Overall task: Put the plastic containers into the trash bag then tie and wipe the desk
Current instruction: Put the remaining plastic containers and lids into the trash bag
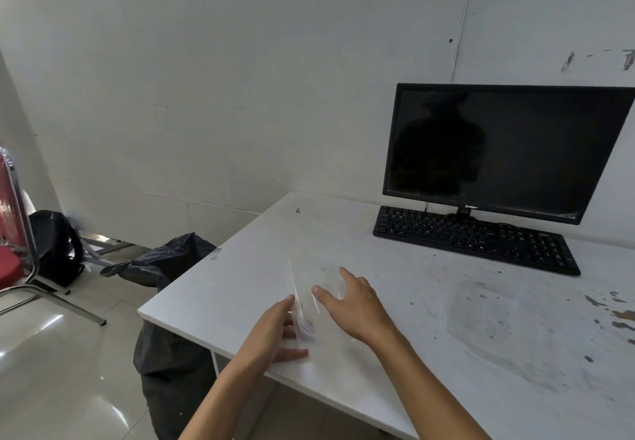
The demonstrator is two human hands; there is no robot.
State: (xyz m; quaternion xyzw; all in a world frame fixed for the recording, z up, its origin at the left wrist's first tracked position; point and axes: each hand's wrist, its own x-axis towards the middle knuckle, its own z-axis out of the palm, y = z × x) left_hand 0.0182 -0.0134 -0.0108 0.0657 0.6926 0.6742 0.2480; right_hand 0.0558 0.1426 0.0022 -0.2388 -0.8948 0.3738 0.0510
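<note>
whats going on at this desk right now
A person is at a white desk with both hands on a clear plastic container near its front left corner. The left hand and right hand hold it from either side. A black trash bag sits on the floor beside the desk. The desk looks smudged and stained, not yet wiped.

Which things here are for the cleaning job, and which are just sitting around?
For the job:
clear plastic container, between left hand and right hand
black trash bag
desk

Just sitting around:
monitor
keyboard
backpack
red chair
</note>
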